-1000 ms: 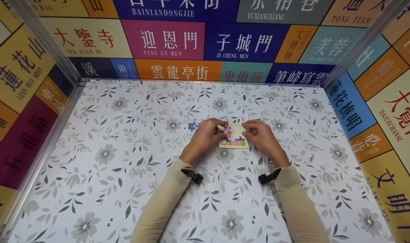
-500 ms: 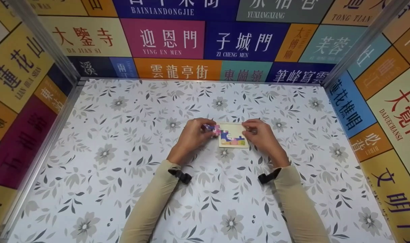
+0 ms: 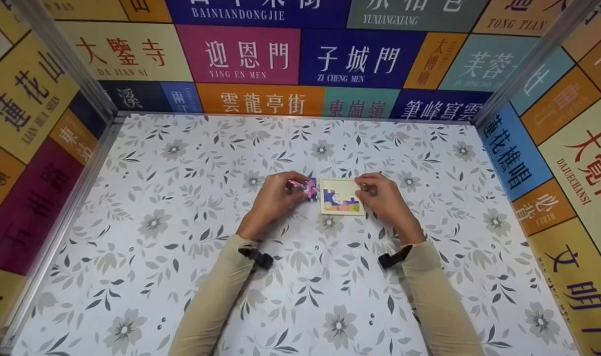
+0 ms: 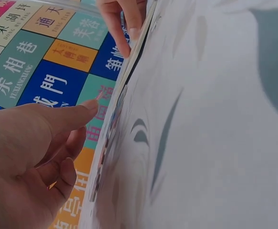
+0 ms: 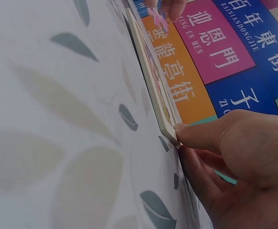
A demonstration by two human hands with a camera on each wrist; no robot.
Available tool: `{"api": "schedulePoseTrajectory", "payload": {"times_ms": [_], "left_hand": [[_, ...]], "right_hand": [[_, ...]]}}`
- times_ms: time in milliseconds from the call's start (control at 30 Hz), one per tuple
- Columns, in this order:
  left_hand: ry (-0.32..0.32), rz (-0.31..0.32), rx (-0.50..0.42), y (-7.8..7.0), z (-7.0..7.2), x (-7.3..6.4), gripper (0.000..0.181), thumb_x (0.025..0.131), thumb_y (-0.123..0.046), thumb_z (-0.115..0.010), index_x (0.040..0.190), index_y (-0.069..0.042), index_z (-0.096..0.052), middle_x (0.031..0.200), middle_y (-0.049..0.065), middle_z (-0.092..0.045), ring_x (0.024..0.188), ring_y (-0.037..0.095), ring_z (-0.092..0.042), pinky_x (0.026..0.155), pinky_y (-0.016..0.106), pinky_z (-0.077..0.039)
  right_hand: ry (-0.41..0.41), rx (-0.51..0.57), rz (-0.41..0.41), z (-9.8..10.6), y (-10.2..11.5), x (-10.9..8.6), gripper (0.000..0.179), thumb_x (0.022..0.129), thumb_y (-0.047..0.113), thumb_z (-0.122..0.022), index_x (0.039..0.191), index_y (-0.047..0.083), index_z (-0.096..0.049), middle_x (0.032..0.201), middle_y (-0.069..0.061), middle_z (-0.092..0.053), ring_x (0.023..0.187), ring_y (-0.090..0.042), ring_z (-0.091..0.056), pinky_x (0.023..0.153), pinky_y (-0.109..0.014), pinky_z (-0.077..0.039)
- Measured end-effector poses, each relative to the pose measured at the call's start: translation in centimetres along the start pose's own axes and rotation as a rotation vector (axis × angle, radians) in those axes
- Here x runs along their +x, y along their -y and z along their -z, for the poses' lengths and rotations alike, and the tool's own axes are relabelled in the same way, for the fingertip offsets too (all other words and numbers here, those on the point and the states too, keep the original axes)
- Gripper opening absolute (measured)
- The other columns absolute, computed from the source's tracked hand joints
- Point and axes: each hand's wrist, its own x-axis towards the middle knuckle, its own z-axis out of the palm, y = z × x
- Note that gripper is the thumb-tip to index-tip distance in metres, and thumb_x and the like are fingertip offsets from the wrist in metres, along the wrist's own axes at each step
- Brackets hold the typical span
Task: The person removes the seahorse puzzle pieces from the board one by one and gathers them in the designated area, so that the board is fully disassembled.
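My left hand (image 3: 277,198) pinches a pink jigsaw piece (image 3: 310,186) between thumb and fingertips, just left of the small puzzle tray. That piece (image 5: 159,20) hangs above the table in the right wrist view. Under it, loose blue-purple jigsaw pieces (image 3: 313,197) show, partly hidden by the hand. The pale square puzzle tray (image 3: 346,187) lies flat, with joined colourful pieces (image 3: 342,204) along its bottom and left side and bare board at upper right. My right hand (image 3: 385,199) grips the tray's right edge, thumb on top (image 5: 184,135) and fingers at its side.
A white tablecloth (image 3: 300,277) with grey flowers and leaves covers the table. Colourful panels (image 3: 238,57) with large lettering stand along the back and both sides. Metal posts (image 3: 518,74) rise at the back corners. Low, flat jigsaw pieces (image 4: 106,148) lie beneath the left hand.
My left hand has drawn the pink piece leftward off the tray, uncovering blue pieces and bare board there. The right hand has stayed at the tray's right edge, and the tray has barely shifted.
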Motion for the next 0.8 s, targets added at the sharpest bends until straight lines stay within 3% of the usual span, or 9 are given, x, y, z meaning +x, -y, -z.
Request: {"api": "schedulePoseTrajectory", "payload": {"times_ms": [233, 400, 600, 800], "left_hand": [[-0.027, 0.014, -0.014, 0.5, 0.6, -0.8, 0.027, 0.092, -0.010, -0.086, 0.118, -0.009, -0.082, 0.112, 0.005, -0.082, 0.090, 0.018, -0.072, 0.081, 0.033, -0.058], [-0.023, 0.057, -0.008, 0.9, 1.2, -1.3, 0.027, 0.089, -0.012, -0.088, 0.115, -0.010, -0.082, 0.106, 0.006, -0.082, 0.082, 0.016, -0.069, 0.074, 0.031, -0.054], [-0.011, 0.073, 0.042, 1.3, 1.8, -1.5, 0.024, 0.088, -0.012, -0.089, 0.111, -0.008, -0.082, 0.103, 0.010, -0.082, 0.085, 0.021, -0.072, 0.079, 0.037, -0.059], [0.007, 0.060, 0.086, 1.5, 1.8, -1.6, 0.024, 0.089, -0.012, -0.088, 0.112, -0.009, -0.084, 0.104, 0.008, -0.083, 0.089, 0.022, -0.075, 0.082, 0.039, -0.061]], "right_hand": [[0.004, 0.006, -0.004, -0.1, 0.0, 0.0, 0.040, 0.103, 0.011, -0.071, 0.143, 0.002, -0.069, 0.155, -0.018, -0.059, 0.124, -0.036, -0.068, 0.103, -0.050, -0.057], [-0.004, -0.009, 0.000, -0.2, 0.0, 0.1, 0.040, 0.103, 0.010, -0.072, 0.142, 0.001, -0.069, 0.155, -0.017, -0.060, 0.120, -0.033, -0.071, 0.098, -0.038, -0.058], [-0.009, 0.002, 0.010, -0.3, -0.1, 0.0, 0.043, 0.103, 0.008, -0.072, 0.145, 0.002, -0.067, 0.159, -0.016, -0.059, 0.119, -0.033, -0.072, 0.088, -0.014, -0.050], [-0.015, 0.013, 0.029, -0.2, -0.2, 0.0, 0.042, 0.102, 0.007, -0.072, 0.144, 0.002, -0.068, 0.157, -0.017, -0.061, 0.118, -0.033, -0.072, 0.088, -0.014, -0.050]]}}
